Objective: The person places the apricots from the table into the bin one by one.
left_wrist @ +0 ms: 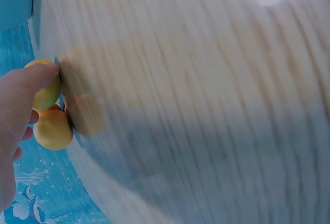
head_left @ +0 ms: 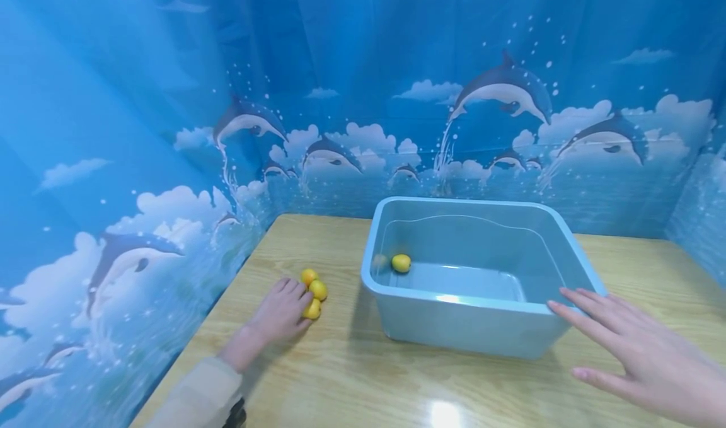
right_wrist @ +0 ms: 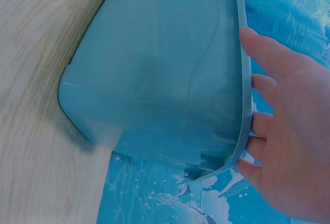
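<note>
Three small yellow fruits (head_left: 318,289) lie together on the wooden table (head_left: 397,384), left of a light blue plastic tub (head_left: 471,333). My left hand (head_left: 303,299) lies on the table with its fingertips round them. In the blurred left wrist view the thumb (left_wrist: 36,77) presses on one yellow fruit (left_wrist: 49,94), with fingers behind it and another fruit (left_wrist: 52,129) just below. A fourth yellow fruit (head_left: 401,263) sits inside the tub at its left wall. My right hand (head_left: 612,340) is spread flat, fingers straight, its fingertips touching the tub's near right rim (right_wrist: 243,79).
Blue dolphin-print curtains (head_left: 170,163) wall the table at the back, left and right. The table's left edge runs close beside my left hand. A ceiling light glares on the tabletop (head_left: 445,412) in front of the tub.
</note>
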Available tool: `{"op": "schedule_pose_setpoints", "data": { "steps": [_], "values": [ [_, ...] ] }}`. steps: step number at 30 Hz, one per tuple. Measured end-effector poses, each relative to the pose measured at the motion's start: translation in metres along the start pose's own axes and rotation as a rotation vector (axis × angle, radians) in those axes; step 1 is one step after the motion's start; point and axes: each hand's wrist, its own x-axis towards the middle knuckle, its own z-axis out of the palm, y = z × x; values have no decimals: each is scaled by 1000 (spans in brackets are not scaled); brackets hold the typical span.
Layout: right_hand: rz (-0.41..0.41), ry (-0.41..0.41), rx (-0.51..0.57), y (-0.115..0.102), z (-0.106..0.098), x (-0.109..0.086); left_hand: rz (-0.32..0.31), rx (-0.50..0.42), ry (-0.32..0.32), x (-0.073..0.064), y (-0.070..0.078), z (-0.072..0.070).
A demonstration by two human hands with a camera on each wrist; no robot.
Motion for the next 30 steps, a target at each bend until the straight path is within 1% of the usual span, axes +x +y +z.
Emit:
{"op": "schedule_pose_setpoints", "data": {
  "steps": [4,7,10,15,19,25,30],
  "values": [
    [-12,17,7,1,0,0,16,5,28,2,1,0],
    [-14,12,6,1,0,0,16,0,38,4,2,-3],
    [-13,5,5,1,-1,0,-11,-40,40,7,3,-7],
    [-16,7,2,1,-1,0,-82,-114,42,14,0,-18],
    [-12,5,2,1,0,-1,-116,-133,42,23,-5,-27],
    [3,-7,-4,1,-1,-1,-150,-146,36,40,-14,-43],
    [2,-9,-2,0,-2,0,-162,-165,31,54,-20,-58]
  ]
}}
